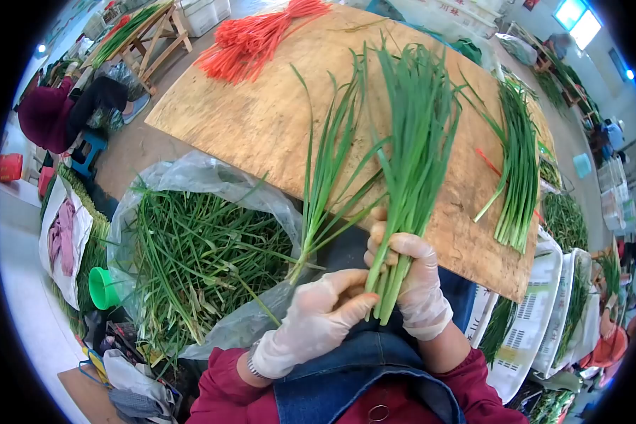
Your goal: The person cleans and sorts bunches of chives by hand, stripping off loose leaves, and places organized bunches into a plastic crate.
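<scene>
Upright in front of me is a thick bunch of garlic chives (pixel 417 141), with my right hand (pixel 420 283) closed around its pale lower stems. My left hand (pixel 318 318) pinches a stem at the lower left of that same bunch. Both hands wear thin whitish gloves. A smaller, looser group of chives (pixel 328 162) leans over the board's near edge, its base just above my left hand; whether that hand touches it I cannot tell. Farther right, another bunch of chives (pixel 519 169) lies on the wooden board (pixel 247 127), beside a red strip (pixel 489 161).
A pile of red ties (pixel 261 39) lies at the board's far left. Left of me, a clear plastic bag (pixel 212 169) holds loose greens, near a green cup (pixel 104 288). White crates (pixel 526 318) stand at right. A seated person (pixel 56 113) is at far left.
</scene>
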